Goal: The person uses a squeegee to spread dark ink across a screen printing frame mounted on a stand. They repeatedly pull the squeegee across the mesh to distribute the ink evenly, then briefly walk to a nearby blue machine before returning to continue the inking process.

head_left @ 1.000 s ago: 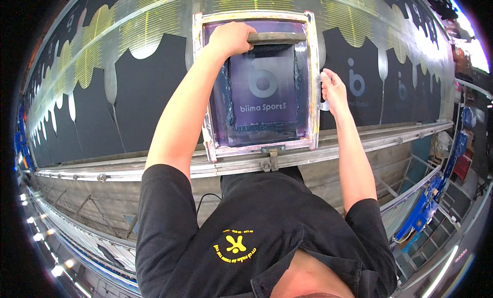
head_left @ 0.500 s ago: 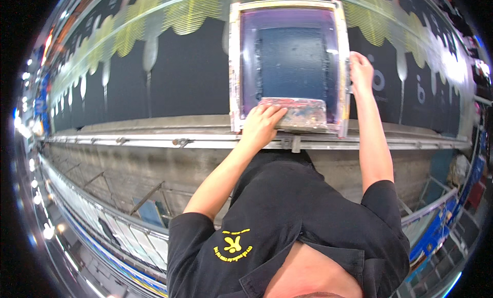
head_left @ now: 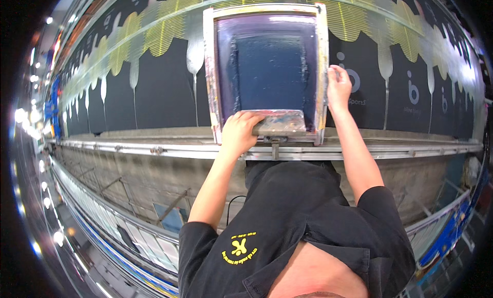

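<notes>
In front of me a screen printing frame lies on a long table, with dark blue ink over its mesh. A squeegee with a stained wide body rests at the near end of the mesh. My left hand grips the squeegee's left end, the fingers bent over its top. At the frame's right side is my right hand, its fingers curled against the outer edge; the exact grip is partly hidden.
Dark fabric with silvery drip shapes and yellow striped patches spreads along the table to both sides. Pale logos show on it at the right. A metal rail runs along the near edge, between the frame and my body.
The view has shifted, so the frame appears farther left. My left hand has moved from lying across the squeegee's top to its left end. My right hand stays beside the frame.
</notes>
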The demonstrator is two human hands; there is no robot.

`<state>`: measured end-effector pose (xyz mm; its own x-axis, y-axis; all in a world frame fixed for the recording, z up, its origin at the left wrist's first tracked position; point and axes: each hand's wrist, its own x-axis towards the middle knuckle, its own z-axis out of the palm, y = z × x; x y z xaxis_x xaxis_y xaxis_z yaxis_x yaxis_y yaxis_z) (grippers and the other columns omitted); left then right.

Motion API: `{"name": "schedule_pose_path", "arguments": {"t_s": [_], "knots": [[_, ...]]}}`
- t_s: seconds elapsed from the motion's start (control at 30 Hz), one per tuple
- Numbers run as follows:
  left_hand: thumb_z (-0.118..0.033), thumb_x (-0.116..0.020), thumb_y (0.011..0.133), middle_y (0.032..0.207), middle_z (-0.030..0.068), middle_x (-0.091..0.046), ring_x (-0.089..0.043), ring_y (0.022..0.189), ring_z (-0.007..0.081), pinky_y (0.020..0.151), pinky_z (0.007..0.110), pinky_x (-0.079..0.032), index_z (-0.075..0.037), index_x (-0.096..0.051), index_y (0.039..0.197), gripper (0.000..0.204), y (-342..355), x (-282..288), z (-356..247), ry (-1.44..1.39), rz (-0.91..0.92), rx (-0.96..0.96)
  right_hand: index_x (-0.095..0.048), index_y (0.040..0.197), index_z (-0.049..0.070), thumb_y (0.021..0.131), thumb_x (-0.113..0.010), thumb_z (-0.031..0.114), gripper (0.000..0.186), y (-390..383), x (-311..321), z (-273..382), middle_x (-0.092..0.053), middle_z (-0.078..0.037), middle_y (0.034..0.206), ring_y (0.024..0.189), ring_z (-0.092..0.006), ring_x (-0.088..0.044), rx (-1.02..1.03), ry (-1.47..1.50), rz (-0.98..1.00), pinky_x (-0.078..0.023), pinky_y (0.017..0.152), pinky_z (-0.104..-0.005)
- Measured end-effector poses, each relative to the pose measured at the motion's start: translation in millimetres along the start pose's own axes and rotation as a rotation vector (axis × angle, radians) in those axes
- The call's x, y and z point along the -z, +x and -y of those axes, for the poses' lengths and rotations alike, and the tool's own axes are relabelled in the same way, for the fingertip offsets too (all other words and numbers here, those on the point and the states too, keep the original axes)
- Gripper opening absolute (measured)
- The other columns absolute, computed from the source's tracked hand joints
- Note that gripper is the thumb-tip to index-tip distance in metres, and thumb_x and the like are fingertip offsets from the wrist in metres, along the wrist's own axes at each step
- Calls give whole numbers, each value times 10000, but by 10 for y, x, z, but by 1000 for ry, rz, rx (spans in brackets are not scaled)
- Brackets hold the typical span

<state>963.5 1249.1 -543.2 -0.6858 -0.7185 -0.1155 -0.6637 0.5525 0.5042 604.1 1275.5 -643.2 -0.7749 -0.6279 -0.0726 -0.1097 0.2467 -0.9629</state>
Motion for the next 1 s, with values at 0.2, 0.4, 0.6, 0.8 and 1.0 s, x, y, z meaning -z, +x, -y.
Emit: {"name": "schedule_pose_path", "arguments": {"t_s": [0.2, 0.4, 0.6, 0.8, 1.0], "knots": [[-14, -721, 735, 1264, 110, -810, -755, 1216, 305, 1032, 447, -602, -104, -791, 1289, 566, -75, 514, 768, 16, 154, -104, -752, 1228, 81, 1025, -761, 242, 260, -375, -800, 197, -752, -43, 984, 871, -140, -685, -71, -88, -31, -556, 837, -336], [-89, -764, 835, 1216, 87, -828, -796, 1090, 322, 938, 465, -643, -161, -811, 1280, 453, 1145, 928, 1176, 113, 36, -190, -752, 1247, 132, 1009, -782, 305, 296, -378, -911, 179, -797, -82, 1029, 931, -210, -757, -98, -322, -38, -578, 891, -379], [-309, -836, 909, 1101, 105, -828, -785, 1036, 353, 875, 507, -614, -243, -816, 1267, 365, 2541, 1156, 1482, 209, 178, -139, -750, 1250, 119, 1009, -788, 308, 309, -405, -904, 134, -805, -112, 1069, 981, -246, -775, -136, -344, -38, -583, 928, -395], [-405, -831, 921, 1020, 131, -826, -781, 999, 383, 868, 525, -608, -210, -818, 1193, 334, 2863, 1062, 1645, 297, 180, -136, -749, 1263, 34, 910, -909, 362, 509, 69, -1174, 795, -698, -193, 1383, 1274, -392, -665, 493, -612, -90, -526, 1077, -504], [-485, -833, 911, 969, 136, -821, -787, 959, 380, 847, 516, -615, -201, -839, 1108, 346, 2820, 1058, 1573, 307, 133, -89, -777, 1083, 39, 903, -891, 431, 446, 808, -2019, 1236, -770, -123, 1071, 1084, -368, -720, 663, -850, 576, -553, 936, -462]]}}
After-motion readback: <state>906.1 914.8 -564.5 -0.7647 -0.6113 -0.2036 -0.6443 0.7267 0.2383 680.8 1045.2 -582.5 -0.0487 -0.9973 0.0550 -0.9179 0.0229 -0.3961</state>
